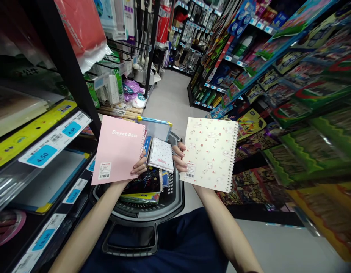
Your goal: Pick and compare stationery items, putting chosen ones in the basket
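My left hand (139, 165) grips a pink spiral notebook (118, 146) by its wire-bound right edge; its cover reads "Sweet Date" and a barcode sticker sits low on the left. In my right hand (180, 156) is a cream spiral notebook (211, 151) with a small floral print, held by its left edge, its wire binding facing right. Both are raised above a grey shopping basket (179, 193). Inside the basket lie a white patterned spiral notebook (161, 153), a black item with coloured drawings (148, 180) and a blue-framed board (157, 127), partly hidden by the pink notebook.
At the left stands a shelf with price tags (54, 146). Hanging packets (314, 102) line a rack close on the right. A grey floor aisle (171, 91) runs ahead between the racks. The basket's handle (130, 250) lies toward my lap.
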Tool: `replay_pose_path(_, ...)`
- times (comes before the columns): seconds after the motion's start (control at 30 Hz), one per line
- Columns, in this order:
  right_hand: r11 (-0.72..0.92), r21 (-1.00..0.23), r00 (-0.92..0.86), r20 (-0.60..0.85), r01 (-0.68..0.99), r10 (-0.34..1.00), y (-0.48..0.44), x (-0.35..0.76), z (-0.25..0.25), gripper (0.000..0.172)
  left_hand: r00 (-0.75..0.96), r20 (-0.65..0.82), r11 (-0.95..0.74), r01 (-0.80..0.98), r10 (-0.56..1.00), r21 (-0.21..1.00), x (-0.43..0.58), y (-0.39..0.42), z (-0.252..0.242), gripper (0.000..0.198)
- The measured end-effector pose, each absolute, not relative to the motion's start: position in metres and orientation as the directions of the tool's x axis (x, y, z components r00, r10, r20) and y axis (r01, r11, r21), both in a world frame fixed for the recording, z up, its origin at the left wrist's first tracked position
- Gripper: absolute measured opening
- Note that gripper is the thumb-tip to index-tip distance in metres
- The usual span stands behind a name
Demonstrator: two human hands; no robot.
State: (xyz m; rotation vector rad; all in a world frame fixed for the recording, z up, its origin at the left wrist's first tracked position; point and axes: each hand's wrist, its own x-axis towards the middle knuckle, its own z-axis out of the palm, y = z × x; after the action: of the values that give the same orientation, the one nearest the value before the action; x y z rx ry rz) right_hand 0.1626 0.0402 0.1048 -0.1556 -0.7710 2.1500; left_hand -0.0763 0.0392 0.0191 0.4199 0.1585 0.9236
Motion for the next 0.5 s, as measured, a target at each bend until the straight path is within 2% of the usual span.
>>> replay_pose_path(0.3, -0.441, -0.657, -0.591, 0.009, -0.611, 0.806, 0.041, 0.167, 0.099, 0.033, 0.62, 0.036, 0.555, -0.725, 0.784, 0.407, -0.075, 0.039, 0.02, 0.028)
replay_pose_path(0.5, -0.401, -0.72, -0.512, -0.074, -0.567, 0.856, 0.042, 0.167, 0.093, 0.03, 0.572, 0.018, 0.496, -0.727, 0.82, 0.475, -0.072, 0.036, 0.016, 0.024)
